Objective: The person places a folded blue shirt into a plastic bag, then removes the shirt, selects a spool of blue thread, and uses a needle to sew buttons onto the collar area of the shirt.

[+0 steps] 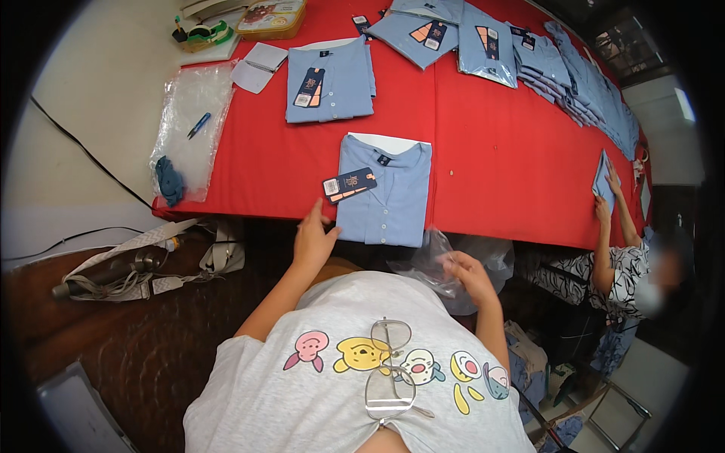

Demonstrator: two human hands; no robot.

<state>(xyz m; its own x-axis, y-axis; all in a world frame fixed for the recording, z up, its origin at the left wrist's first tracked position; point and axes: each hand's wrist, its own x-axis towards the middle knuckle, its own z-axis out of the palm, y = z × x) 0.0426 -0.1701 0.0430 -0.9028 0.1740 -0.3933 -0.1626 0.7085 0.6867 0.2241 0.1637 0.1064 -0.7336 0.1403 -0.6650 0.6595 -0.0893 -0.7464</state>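
Shirt [384, 204] of folded light-blue fabric: bagging step, seemingly.
Right hand [474, 279], its five o'clock, pinches clear plastic bag [488, 259]; left hand [313, 240], eight o'clock, half-spread; bag likely needs opening.

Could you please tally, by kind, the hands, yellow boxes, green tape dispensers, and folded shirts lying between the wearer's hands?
Wearer's left hand and right hand: 2
Co-worker's hands: 2
Yellow box: 1
Green tape dispenser: 1
Folded blue shirt: 1
Total: 7

Apparently a garment workroom; its edges are dark. Tagged, folded shirts [404, 202] line a red table [260, 162]; a co-worker [628, 284] handles blue cloth [601, 180].
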